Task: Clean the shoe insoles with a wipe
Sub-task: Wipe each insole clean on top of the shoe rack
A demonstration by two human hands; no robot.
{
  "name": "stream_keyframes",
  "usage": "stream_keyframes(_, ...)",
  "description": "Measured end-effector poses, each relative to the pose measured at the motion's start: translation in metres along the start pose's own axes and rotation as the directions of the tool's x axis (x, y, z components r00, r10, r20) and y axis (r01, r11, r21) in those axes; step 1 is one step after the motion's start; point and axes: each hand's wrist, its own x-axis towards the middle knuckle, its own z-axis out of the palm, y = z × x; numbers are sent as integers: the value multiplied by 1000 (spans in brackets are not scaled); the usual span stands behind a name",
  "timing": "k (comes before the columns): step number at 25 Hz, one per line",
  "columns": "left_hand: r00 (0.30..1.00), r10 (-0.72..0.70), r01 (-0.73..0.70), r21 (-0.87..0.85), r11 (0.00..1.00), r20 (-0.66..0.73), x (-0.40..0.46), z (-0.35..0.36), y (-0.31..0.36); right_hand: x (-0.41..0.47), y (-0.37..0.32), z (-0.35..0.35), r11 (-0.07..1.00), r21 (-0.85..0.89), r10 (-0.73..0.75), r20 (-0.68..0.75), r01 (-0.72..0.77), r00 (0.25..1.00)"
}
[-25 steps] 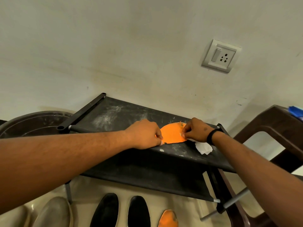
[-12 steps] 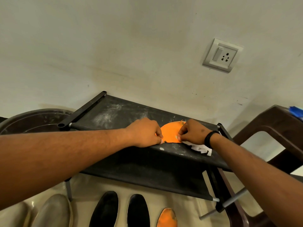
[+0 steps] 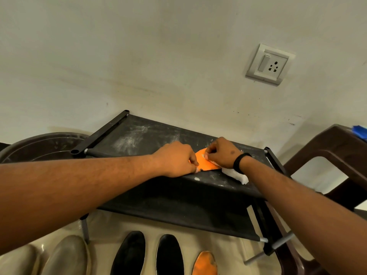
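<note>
1. Orange insole (image 3: 205,162) lies flat on the top shelf of the black shoe rack (image 3: 143,133), right half of the shelf, hard against its front edge. Only a slice shows between the two hands.
2. Long axis: roughly along the front edge, tilted a bit toward the back-right corner. Can't see either tip, both under hands.
3. Left hand (image 3: 176,160) sits on the insole's left end, fingers curled under, tips pinching/pinning the edge right at the shelf's front bar. Looks like the anchor hand.
4. Right hand (image 3: 222,153) is on the right end, knuckles up, fingers curled tight. White wipe (image 3: 235,173) sticks out under the palm/wrist toward the front-right corner, so it's gripped there; fingertips (image 3: 206,153) also seem to nip sth small and white on the insole surface. Can't tell if that's a corner of the wipe or debris.
5. Key relation: exposed orange strip lies directly left of the right fingertips, btwn the hands. Right hand is the nearer one w/ the wipe. Free stroke dir = along the long axis toward the left hand.
6. Judgement: mid-wipe on this insole; gap btwn hands is short, so strokes will be short unless left hand shifts further left.
7. Risk: insole at front edge could slide off if the left pin lets go.
8. Second orange insole (image 3: 204,263) lies on the floor below, beside the black shoes (image 3: 149,253). Prob. next.
</note>
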Motion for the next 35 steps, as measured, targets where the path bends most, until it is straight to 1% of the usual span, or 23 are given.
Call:
stream_keyframes(2, 1000, 0, 0, 0, 1000, 1, 0, 0, 1, 7, 9, -10, 996, 67, 65, -156, -55, 986)
stream_keyframes(3, 1000, -2, 2, 1, 1000, 3, 0, 1, 1, 11, 15, -12, 992, 56, 124, -236, -113, 964)
stream_keyframes(4, 1000, -5, 5, 1, 1000, 4, 0, 1, 1, 14, 19, -9, 984, 16, 175, -268, -177, 947)
stream_keyframes(6, 1000, -7, 8, -4, 1000, 7, 1, 1, 0, 13, 14, 4, 973, -87, 189, -229, -214, 955)
stream_keyframes(8, 1000, -6, 6, -10, 1000, 7, 0, 1, -1, 12, 4, 15, 986, -117, 102, -138, -118, 985)
stream_keyframes(10, 1000, 1, -1, -16, 1000, 0, 0, 2, -2, 3, -7, 10, 1000, -14, -12, -5, 12, 1000)
stream_keyframes(11, 1000, 5, -6, -14, 1000, -6, 0, 2, -1, -1, -9, 4, 996, 67, -56, 58, 52, 997)
stream_keyframes(12, 1000, 8, -8, -10, 1000, -12, -1, 2, -1, -3, -9, -2, 990, 133, -66, 77, 55, 995)
stream_keyframes(14, 1000, 4, -4, -7, 1000, -11, 0, 1, 0, 1, -3, -6, 991, 135, 9, -57, -1, 998)
stream_keyframes(15, 1000, 2, -2, -9, 1000, -8, 0, 1, 0, 2, -1, -3, 996, 73, 61, -143, -51, 988)
stream_keyframes(16, 1000, -2, 2, -13, 1000, -6, 0, 1, 0, 3, -2, 2, 995, 3, 96, -186, -97, 978)
stream_keyframes(17, 1000, -5, 5, -17, 1000, -4, 0, 1, 0, 1, -6, 8, 991, -68, 97, -184, -112, 978)
stream_keyframes(19, 1000, -3, 2, -27, 1000, -7, 0, 2, -1, -4, -18, 16, 987, -155, 20, -108, -36, 994)
stream_keyframes(22, 1000, -3, 3, -40, 999, -5, -2, 2, 0, -24, -34, 9, 992, -13, -125, 103, 127, 987)
stream_keyframes(24, 1000, 1, -1, -35, 999, -11, -3, 2, 2, -29, -29, -4, 986, 60, -166, 175, 158, 971)
stream_keyframes(25, 1000, 3, -4, -29, 1000, -15, -3, 1, 2, -26, -21, -12, 988, 66, -150, 134, 142, 980)
stream_keyframes(26, 1000, 3, -4, -24, 1000, -15, -3, 1, 2, -19, -9, -18, 995, 47, -95, 40, 93, 995)
stream_keyframes(28, 1000, 0, 0, -24, 1000, -10, -3, 0, 3, -8, 12, -20, 995, -68, 58, -149, -68, 987)
stream_keyframes(29, 1000, -4, 3, -25, 1000, -4, -3, 0, 3, -7, 17, -17, 984, -131, 98, -177, -122, 979)
stream_keyframes(30, 1000, -8, 8, -26, 1000, 1, -3, 0, 3, -10, 20, -12, 974, -187, 97, -159, -126, 982)
stream_keyframes(32, 1000, -11, 11, -32, 999, -2, -2, 1, 2, -23, 16, 0, 976, -217, 7, -37, -15, 999)
stream_keyframes(34, 1000, -12, 11, -34, 999, -13, -3, 1, 2, -38, 5, -6, 991, -71, -101, 124, 110, 987)
stream_keyframes(35, 1000, -12, 11, -31, 999, -17, -3, 1, 2, -42, 3, -13, 992, 13, -126, 179, 125, 976)
